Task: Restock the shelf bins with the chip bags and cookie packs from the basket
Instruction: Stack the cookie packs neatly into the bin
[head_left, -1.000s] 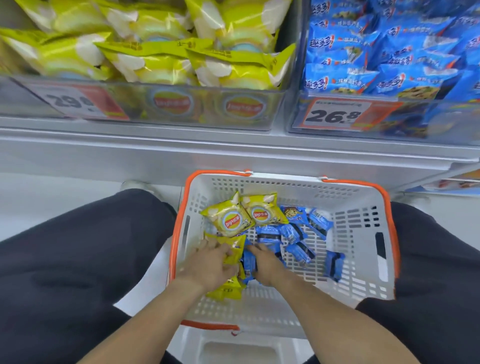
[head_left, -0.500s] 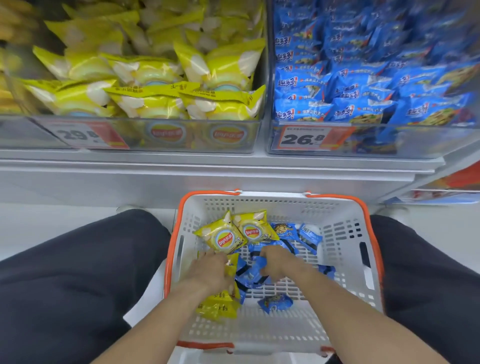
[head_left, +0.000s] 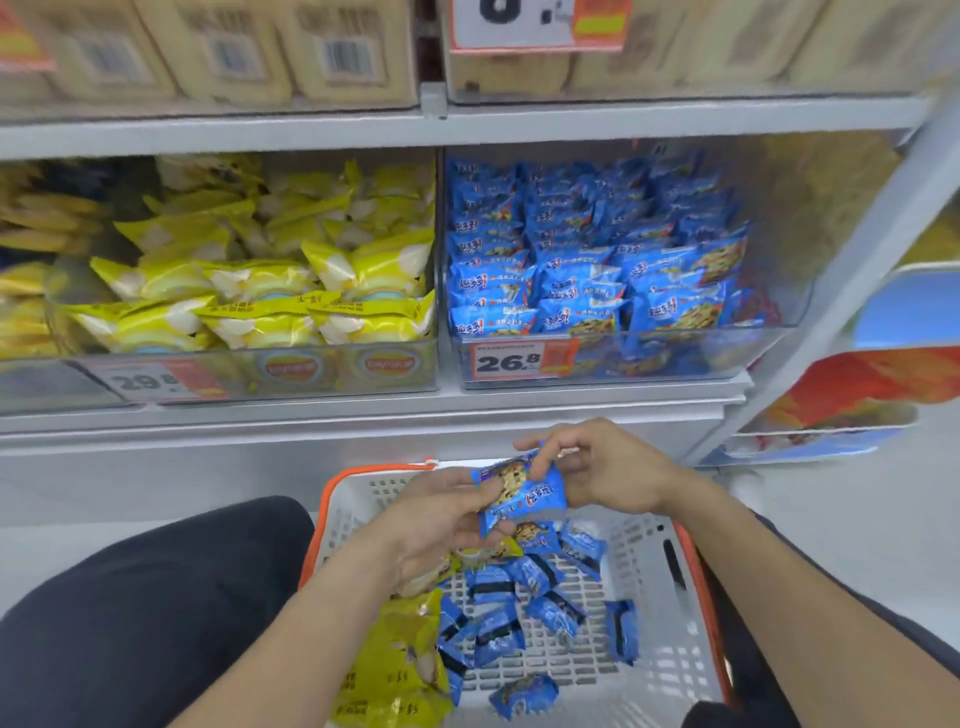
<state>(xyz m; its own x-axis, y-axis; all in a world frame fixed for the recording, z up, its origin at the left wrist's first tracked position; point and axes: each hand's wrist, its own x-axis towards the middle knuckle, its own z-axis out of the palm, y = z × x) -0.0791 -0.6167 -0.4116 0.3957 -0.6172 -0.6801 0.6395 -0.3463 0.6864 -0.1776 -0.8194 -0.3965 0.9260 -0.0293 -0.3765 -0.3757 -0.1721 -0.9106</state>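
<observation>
**Two hands lift blue cookie packs above a shopping basket**

A small bunch of blue cookie packs (head_left: 519, 493) is held in the air just above the far rim of a white basket (head_left: 649, 582) with an orange edge. The packs look light, soft and crinkly; the glossy film is probably slippery, and the cookies inside could break if squeezed hard. A gentle pinch at the sealed ends or flat sides seems the safest hold.

The left hand (head_left: 441, 519) comes in from below, palm turned up, its fingers curled under the bunch and its thumb pressing on top. The right hand (head_left: 597, 473) reaches in from the right, its thumb and fingertips pinching the upper right end of the packs. Both forearms are bare and angle inward from the bottom corners.

More blue packs lie loose in the basket, with yellow chip bags (head_left: 400, 660) piled at its left side. On the shelf beyond, a clear cookie bin (head_left: 597, 364) of matching blue packs stands on the right, just beside a chip bin (head_left: 260, 374) of yellow bags.
</observation>
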